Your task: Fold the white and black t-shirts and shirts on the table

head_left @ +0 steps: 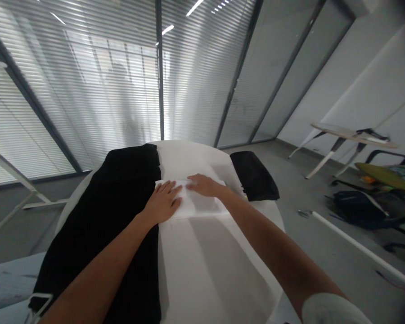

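A white folded cloth or paper (202,208) lies flat on the white table (189,157); I cannot tell which material it is. My left hand (162,201) rests palm down on its left end with the fingers spread. On its upper middle part lies my right hand (203,185), fingers stretched out and pointing left. A large black cloth (121,198) covers the table's left side, its edge close beside my left hand. To the right of my right forearm, a smaller black folded cloth (254,175) lies at the table's right edge.
Behind the table stands a glass partition with blinds (121,90). On the right are a second table (351,132), a chair with a dark bag (361,207) and a white pole (357,245) near the floor. A white metal frame (16,175) stands at the left.
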`<state>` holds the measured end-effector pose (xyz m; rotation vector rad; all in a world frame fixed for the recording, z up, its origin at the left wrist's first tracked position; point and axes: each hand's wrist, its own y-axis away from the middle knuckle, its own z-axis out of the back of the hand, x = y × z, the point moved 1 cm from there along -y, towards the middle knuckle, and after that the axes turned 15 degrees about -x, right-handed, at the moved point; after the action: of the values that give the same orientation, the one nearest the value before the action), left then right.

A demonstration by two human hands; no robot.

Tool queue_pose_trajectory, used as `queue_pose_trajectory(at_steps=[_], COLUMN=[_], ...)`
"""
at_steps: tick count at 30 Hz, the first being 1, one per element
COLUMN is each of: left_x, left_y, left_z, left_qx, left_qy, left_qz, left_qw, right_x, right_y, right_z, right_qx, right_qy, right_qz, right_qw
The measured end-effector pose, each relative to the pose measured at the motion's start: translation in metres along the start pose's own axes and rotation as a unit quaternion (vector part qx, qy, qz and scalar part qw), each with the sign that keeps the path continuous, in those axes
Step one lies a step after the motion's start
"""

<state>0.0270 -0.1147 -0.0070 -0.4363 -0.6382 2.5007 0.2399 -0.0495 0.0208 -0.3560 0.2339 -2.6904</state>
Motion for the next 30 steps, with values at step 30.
queue_pose_trajectory(at_steps=[30], left_x=[0.054], left_y=[-0.001], left_z=[-0.003], left_qx=[-0.069], left_qy=[-0.059], left_qz=[0.219], left_qw=[0.972], right_x=[-0.017], right_y=[0.089], right_z=[0.13], right_qx=[0.202], right_qy=[-0.404], right_qz=[-0.172], right_qw=[0.876])
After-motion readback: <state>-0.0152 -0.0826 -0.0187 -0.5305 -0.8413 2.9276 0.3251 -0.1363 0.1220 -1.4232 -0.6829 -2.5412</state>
